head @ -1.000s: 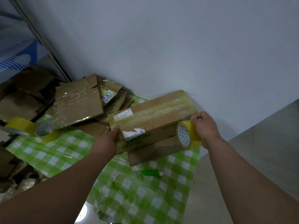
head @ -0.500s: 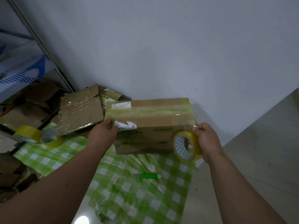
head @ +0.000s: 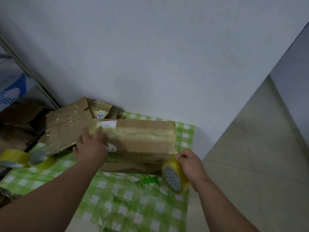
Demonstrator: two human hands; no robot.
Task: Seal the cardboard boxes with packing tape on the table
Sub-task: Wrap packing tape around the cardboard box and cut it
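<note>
A long cardboard box [head: 142, 138] lies on the green checked tablecloth [head: 127, 198], with glossy tape along its top seam and a white label at its left end. My left hand [head: 91, 146] rests flat with spread fingers on the box's left top corner. My right hand [head: 190, 164] grips a yellow roll of packing tape [head: 173, 176] at the box's lower right corner. A strip of tape runs from the roll up over the box's right end.
Flattened cardboard pieces [head: 66, 128] are piled behind the box on the left. Two more tape rolls [head: 28, 159] lie at the table's left edge. A green-handled cutter [head: 148, 180] lies in front of the box. The wall stands close behind; floor shows to the right.
The box has been lowered flat onto the table. My left hand has opened onto its top. My right hand has pulled the tape roll down past the box's right end.
</note>
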